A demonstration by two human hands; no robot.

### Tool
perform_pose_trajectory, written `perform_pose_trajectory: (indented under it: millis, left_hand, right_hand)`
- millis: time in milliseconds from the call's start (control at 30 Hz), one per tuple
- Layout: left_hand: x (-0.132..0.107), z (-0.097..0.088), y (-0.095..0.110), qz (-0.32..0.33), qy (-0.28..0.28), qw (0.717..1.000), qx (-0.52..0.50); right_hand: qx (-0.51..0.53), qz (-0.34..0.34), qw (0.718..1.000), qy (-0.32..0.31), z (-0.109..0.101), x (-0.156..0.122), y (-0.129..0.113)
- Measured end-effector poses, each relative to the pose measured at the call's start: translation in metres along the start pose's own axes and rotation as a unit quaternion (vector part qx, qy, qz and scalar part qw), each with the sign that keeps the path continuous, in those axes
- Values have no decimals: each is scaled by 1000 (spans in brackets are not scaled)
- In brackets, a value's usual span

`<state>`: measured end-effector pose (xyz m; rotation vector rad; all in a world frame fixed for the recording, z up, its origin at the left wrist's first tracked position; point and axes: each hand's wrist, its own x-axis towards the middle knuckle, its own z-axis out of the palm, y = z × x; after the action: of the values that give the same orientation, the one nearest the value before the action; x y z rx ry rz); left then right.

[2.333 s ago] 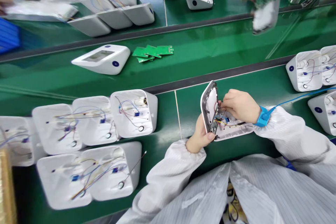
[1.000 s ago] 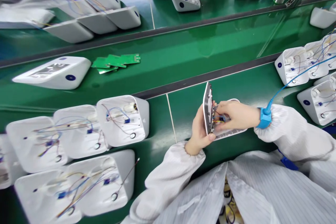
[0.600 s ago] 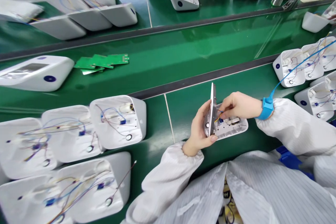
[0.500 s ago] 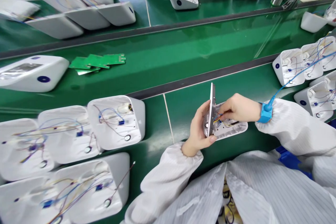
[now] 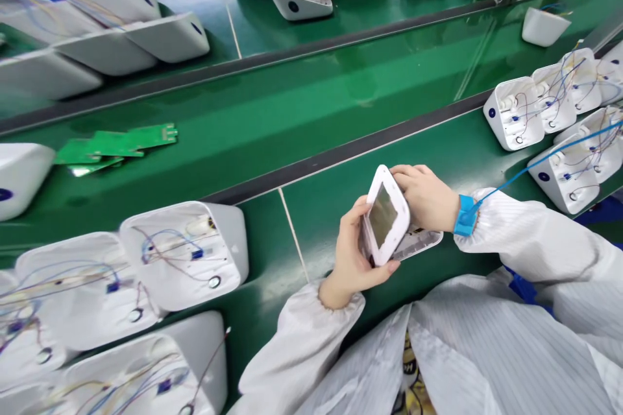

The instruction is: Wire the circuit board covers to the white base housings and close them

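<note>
White cover (image 5: pixel 387 215) tilted over base (image 5: pixel 419 244), not yet seated.
Left hand (image 5: pixel 353 253) grips cover's 6 o'clock edge; right hand (image 5: pixel 428 198) clasps its 12 o'clock end.

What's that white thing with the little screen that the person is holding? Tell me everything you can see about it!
The white front cover is a rounded plastic panel with a greyish rectangular screen window in its middle. It tilts over a white base shell that rests on the green table, partly closing it. The left hand grips its lower left edge, thumb at the bottom corner. The right hand, wearing a blue wrist strap, presses its upper right edge. What lies between the two halves is hidden.
</note>
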<state>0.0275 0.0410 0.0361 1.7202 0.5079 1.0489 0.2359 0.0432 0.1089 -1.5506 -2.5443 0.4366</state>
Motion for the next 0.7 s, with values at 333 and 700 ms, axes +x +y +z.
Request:
perform_pose_trajectory:
  millis: [333, 700]
  left_hand:
    - [1, -5, 24, 37, -129, 922, 362]
    - [15, 8, 35, -19, -214, 844, 491]
  right_hand:
    - [168, 4, 979, -114, -18, 3, 29]
    - [366, 202, 909, 0, -14, -51, 37]
